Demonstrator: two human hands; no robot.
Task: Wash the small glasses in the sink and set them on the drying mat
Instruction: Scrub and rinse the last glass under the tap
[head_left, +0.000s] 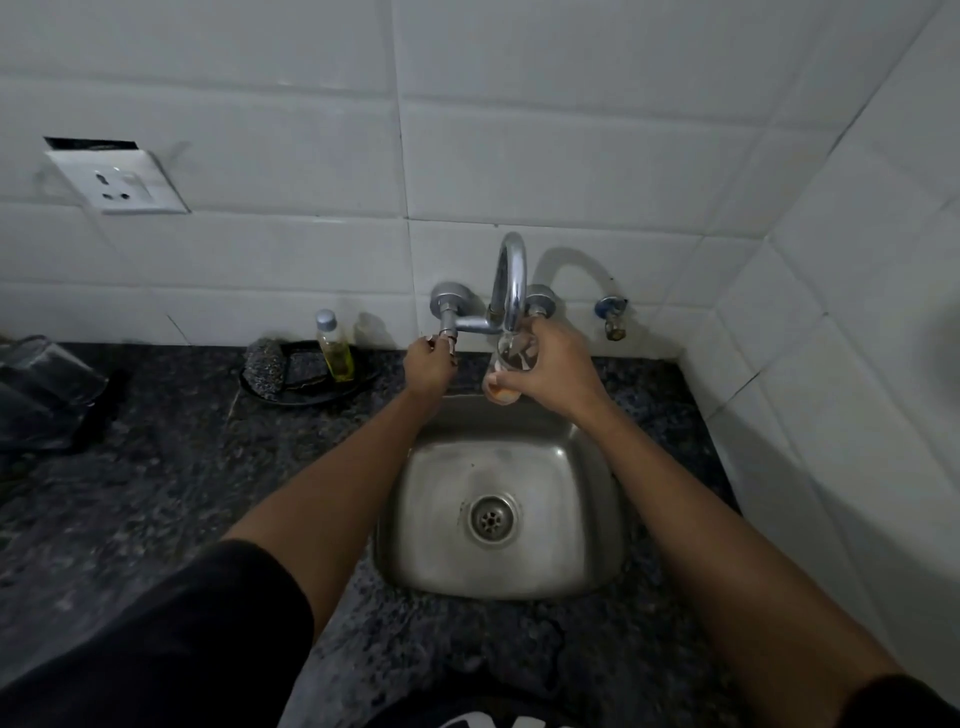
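My right hand grips a small clear glass and holds it right under the spout of the chrome faucet, above the back edge of the steel sink. My left hand is curled around the left tap handle on the wall-mounted faucet. Whether water flows is hard to tell. The sink basin holds nothing but its drain. At the far left edge of the counter lies a dark mat with a clear object on it.
A black dish behind the sink's left holds a scrubber and a small bottle of yellow liquid. A wall socket sits on the white tiles at left. A small valve sticks out right of the faucet. Dark granite counter surrounds the sink.
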